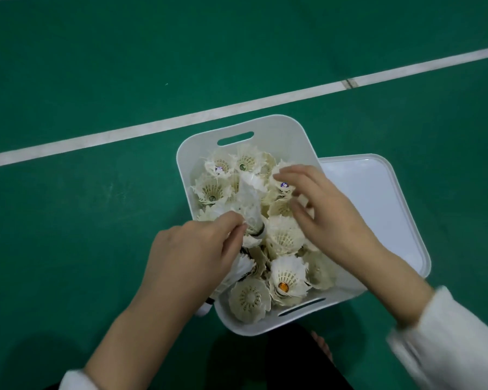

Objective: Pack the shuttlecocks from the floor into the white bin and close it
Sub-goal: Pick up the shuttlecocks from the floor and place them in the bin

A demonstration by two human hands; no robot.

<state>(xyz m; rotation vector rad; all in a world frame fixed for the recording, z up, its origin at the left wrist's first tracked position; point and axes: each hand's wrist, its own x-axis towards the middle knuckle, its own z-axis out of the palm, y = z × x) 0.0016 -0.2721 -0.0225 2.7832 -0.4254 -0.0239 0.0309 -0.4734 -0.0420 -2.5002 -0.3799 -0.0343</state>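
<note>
The green court floor (96, 80) fills the frame, crossed by a white line (181, 119) running from middle left to upper right. The white bin (282, 136) sits at centre, open. Its lid (378, 198) lies flat at centre right, with its left edge hidden behind the bin wall (whether the bin rests on it cannot be told).

The bin holds a dense load of shuttlecocks (283, 237), most standing with their skirts facing up and reaching close to the rim. No loose shuttlecock shows on the visible floor.

The left hand (192, 254), at lower centre, has its fingers curled, and thumb and forefinger pinch a nested stack (251, 204) near its dark band. The stack lies slanted across the load. The right hand (330, 215), at centre right, is over the load with fingers spread and relaxed, holding nothing. Contact with the feathers cannot be confirmed.

Hazards:
- A stack left slanted on top may sit above the rim and stop the lid from seating.
- Pressing down to make room may crush the feathers.
- A pinch at one band only may let the nested stack slide apart.
- A cork tip (203, 309) shows at the bin's lower-left edge and may drop outside
</note>
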